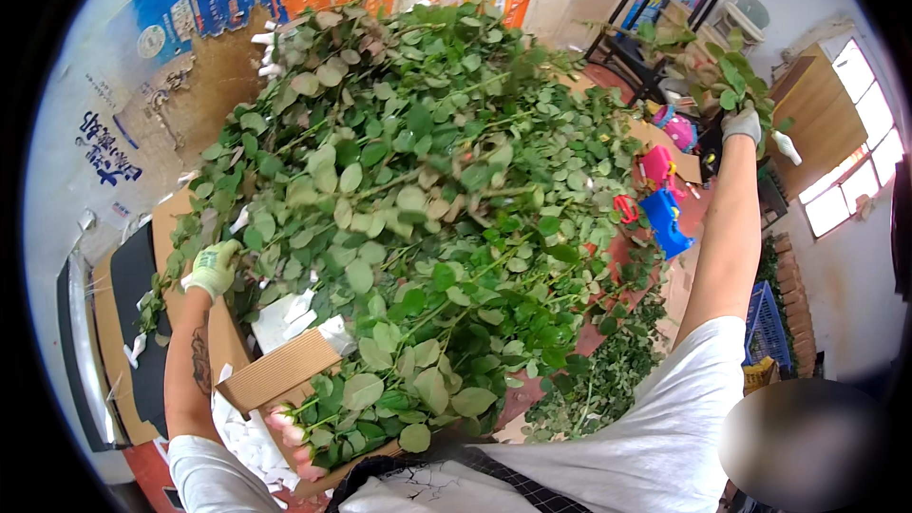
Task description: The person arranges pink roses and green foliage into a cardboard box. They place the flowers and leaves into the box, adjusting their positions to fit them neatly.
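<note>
A large heap of leafy rose stems (418, 180) fills the middle. My left hand (214, 268), in a pale green glove, is at the heap's left edge, its fingers curled in against the leaves; whatever they grip is hidden. My right arm stretches far out to the right. There my right hand (742, 123), in a grey glove, is closed around leafy rose stems (727, 81). A white-wrapped bud (787, 147) hangs just beside that hand. Several pink roses (293, 432) lie at the heap's near left corner.
White wrappers (252, 442) lie beside a corrugated cardboard piece (280, 368) at the near left. On the right are a blue plastic toy (667, 224), a pink toy (657, 167) and a blue crate (763, 323). A black-framed stool (655, 9) stands at the back right. More greenery (598, 385) lies low down.
</note>
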`<action>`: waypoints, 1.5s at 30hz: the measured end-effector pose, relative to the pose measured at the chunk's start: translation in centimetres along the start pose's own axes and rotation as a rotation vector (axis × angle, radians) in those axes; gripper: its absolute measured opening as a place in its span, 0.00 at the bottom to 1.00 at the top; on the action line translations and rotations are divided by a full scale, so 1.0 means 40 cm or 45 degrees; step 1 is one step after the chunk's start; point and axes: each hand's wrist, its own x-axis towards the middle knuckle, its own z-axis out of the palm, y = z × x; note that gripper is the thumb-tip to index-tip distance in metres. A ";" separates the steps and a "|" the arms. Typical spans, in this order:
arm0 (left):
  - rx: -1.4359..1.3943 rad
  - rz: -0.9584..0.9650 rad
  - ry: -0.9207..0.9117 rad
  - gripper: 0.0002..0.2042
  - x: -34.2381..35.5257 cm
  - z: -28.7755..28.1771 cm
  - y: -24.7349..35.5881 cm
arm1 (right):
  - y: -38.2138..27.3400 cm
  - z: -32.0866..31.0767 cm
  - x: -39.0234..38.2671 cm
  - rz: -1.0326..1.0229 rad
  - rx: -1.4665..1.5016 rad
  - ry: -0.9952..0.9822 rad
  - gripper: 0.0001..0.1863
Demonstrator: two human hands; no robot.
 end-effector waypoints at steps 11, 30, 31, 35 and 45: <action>-0.035 0.041 -0.001 0.12 0.219 0.032 0.184 | -0.066 -0.507 0.106 -0.714 0.503 0.746 0.14; -0.085 -0.138 0.529 0.14 0.250 -0.271 0.126 | -0.906 -0.206 -0.919 -2.143 0.064 -0.179 0.12; -0.042 -0.160 0.518 0.14 0.282 -0.275 0.167 | -0.893 -0.108 -0.974 -2.268 0.088 -0.540 0.12; 0.050 -0.177 0.469 0.13 0.339 -0.252 0.238 | -0.897 0.146 -1.129 -2.162 0.253 -0.643 0.12; -0.089 -0.032 0.239 0.21 0.292 -0.108 0.080 | -0.846 0.074 -1.144 -2.239 0.296 -0.587 0.08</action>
